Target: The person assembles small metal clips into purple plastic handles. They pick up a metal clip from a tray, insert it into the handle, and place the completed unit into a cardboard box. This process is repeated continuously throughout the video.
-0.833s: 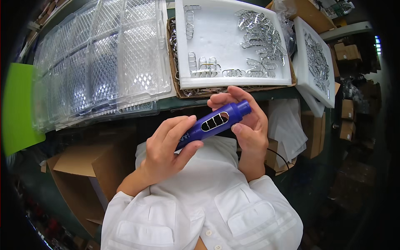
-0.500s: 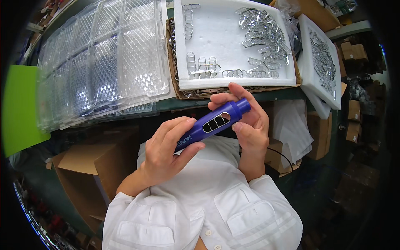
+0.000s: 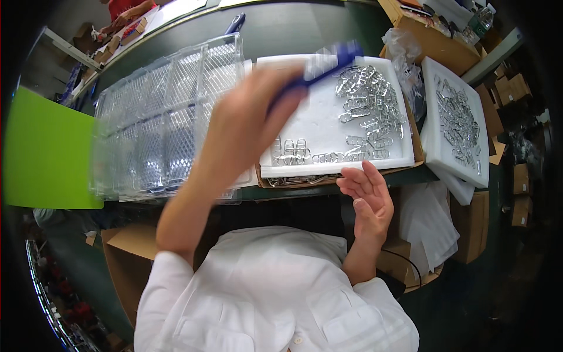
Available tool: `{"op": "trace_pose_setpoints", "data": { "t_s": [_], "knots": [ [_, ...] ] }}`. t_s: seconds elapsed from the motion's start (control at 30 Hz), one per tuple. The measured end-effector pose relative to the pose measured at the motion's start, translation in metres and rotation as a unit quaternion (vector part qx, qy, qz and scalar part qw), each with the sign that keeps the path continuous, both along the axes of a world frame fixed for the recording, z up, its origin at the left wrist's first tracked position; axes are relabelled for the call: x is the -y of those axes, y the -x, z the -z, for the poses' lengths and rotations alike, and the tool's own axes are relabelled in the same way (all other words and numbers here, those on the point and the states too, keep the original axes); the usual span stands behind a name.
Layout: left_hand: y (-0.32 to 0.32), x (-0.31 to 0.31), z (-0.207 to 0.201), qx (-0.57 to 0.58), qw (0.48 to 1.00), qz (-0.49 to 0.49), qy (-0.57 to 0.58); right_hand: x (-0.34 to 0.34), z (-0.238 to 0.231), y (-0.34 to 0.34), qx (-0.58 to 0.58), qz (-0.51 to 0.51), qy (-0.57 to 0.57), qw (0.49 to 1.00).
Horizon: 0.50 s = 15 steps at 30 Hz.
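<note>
Smeared by motion, my left hand (image 3: 249, 114) is closed round a dark blue cylindrical tube (image 3: 347, 54). It holds the tube slanting up to the right, above the white foam tray (image 3: 316, 132). Oval metal wire frames (image 3: 369, 97) lie in the tray, heaped on its right side and in a few short groups along the front. Just before the tray's front edge, my right hand (image 3: 374, 205) is raised with loosely bent, parted fingers and nothing in it.
Clear plastic blister trays (image 3: 170, 117) are stacked on the left, beside a bright green board (image 3: 50, 152). Another foam tray (image 3: 431, 111) with metal frames leans at the right. Farther back lies another blue piece (image 3: 236, 23). A co-worker's arm (image 3: 138, 10) shows at upper left.
My left hand has carried the blue tube up and forward over the foam tray. My right hand has let go of the tube and sits lower in the picture. The view has tilted up.
</note>
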State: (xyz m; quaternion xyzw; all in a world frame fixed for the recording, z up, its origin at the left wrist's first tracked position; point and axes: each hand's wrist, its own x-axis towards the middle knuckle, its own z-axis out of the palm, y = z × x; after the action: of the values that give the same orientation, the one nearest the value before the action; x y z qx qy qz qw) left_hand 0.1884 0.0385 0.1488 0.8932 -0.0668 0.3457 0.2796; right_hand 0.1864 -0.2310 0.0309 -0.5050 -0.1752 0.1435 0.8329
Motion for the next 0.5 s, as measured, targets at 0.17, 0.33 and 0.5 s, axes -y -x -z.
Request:
{"op": "trace_pose_setpoints", "data": {
  "t_s": [0.17, 0.33, 0.5],
  "knots": [
    [-0.146, -0.115, -0.024, -0.071, 0.989, -0.107, -0.073, 0.008, 0.001, 0.014, 0.022, 0.029, 0.039, 0.999],
    [-0.039, -0.149, -0.017, -0.095, 0.966, -0.161, -0.179, 0.023, 0.017, 0.031, 0.011, 0.061, 0.084, 0.995],
    [0.229, -0.203, -0.008, -0.100, 0.942, -0.304, -0.097, 0.030, 0.048, 0.039, 0.036, 0.004, 0.134, 0.990]
  ]
}}
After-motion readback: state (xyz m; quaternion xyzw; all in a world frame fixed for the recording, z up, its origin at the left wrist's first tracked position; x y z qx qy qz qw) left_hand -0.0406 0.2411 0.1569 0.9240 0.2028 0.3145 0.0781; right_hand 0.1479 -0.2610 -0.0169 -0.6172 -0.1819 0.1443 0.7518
